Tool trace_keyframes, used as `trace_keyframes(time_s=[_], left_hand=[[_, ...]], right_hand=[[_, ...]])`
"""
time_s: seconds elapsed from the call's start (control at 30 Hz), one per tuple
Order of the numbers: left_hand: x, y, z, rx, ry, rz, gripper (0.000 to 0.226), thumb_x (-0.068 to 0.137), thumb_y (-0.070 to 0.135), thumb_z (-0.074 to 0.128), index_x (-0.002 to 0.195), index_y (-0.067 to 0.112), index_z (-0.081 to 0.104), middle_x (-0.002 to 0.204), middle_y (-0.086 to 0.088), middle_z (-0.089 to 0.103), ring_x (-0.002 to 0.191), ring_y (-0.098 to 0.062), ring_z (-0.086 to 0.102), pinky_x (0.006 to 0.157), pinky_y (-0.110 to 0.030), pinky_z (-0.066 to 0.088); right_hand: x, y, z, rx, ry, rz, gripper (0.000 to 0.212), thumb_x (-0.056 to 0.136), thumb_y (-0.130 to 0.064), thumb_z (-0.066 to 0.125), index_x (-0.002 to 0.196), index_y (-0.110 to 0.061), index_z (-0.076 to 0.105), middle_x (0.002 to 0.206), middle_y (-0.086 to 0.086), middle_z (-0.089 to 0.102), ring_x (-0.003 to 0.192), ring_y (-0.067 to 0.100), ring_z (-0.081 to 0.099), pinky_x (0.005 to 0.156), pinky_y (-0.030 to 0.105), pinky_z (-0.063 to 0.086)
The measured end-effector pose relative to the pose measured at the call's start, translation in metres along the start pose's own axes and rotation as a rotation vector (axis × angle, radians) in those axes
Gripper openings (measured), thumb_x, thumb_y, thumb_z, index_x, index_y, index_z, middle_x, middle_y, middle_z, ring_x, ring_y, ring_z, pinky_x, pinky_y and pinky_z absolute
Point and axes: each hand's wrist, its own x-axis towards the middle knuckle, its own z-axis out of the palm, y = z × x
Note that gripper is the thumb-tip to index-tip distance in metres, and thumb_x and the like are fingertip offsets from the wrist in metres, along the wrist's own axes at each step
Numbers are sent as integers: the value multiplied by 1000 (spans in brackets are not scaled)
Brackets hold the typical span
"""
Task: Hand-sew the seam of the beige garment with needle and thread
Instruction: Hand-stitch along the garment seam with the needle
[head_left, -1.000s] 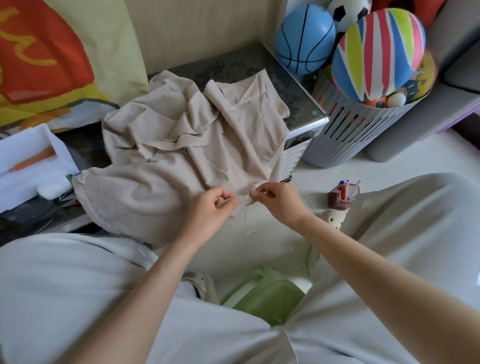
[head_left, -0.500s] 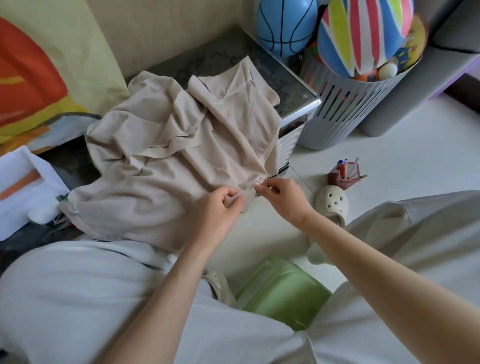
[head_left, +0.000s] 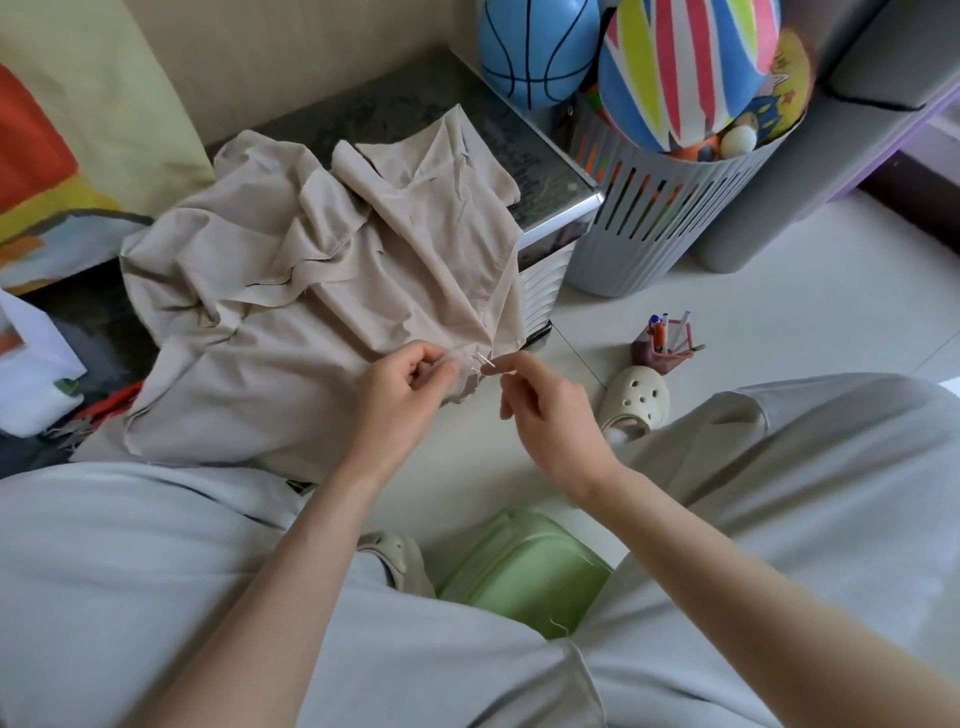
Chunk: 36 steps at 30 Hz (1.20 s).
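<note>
Beige crumpled cotton garment lies on the dark marbled tabletop, near corner hanging off the edge so the seam sits between both hands. Left hand, fingers curled, pinches that corner to keep it steady; right hand pinches the thin silver needle at the fabric edge, thread too fine to see

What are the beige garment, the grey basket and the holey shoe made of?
The beige garment looks like thin woven cloth, matte; it creases and drapes softly. The grey basket seems moulded plastic, smooth, with even slots. The cream shoe is probably foam or rubber, matte, with round punched holes.
</note>
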Motion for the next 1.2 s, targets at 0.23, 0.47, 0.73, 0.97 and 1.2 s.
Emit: trace_keyframes(time_s=[0.23,0.47,0.73,0.97,1.2], left_hand=[[0,-6,-2,12,-17,-44,9,92,14,59,87,9,63,56,21,55,61,6,48,53,-9,37],[-5,-6,-2,-45,12,-55,3,91,7,58,88,7,59,64,4,51,49,3,41,45,-9,31],[-5,-10,-5,-18,26,-49,14,90,7,59,81,16,54,64,-2,49,50,-1,38,46,-13,31],[-7,-10,-6,-29,35,-31,15,89,4,59,80,15,55,66,-5,51,55,-5,41,49,-12,33],[-7,-11,-6,-9,71,-6,15,86,1,62,78,14,59,69,-4,63,65,-7,57,63,-16,45]], right_hand=[[-3,-2,4,25,-46,23,9,97,-15,47,98,-11,55,72,-1,68,53,1,48,58,19,36],[-5,-5,8,-12,-67,32,9,97,-18,46,94,-20,54,63,0,64,54,5,50,61,20,41],[-7,-7,11,-62,-28,-34,10,96,-18,49,96,-15,58,44,-6,39,49,17,38,63,36,37],[-5,-7,12,-66,-30,-38,11,96,-21,49,97,-16,58,40,-9,40,47,13,38,57,32,31],[-1,-8,17,-86,-34,-57,12,96,-21,49,99,-14,58,48,-35,46,46,7,40,59,27,27]])
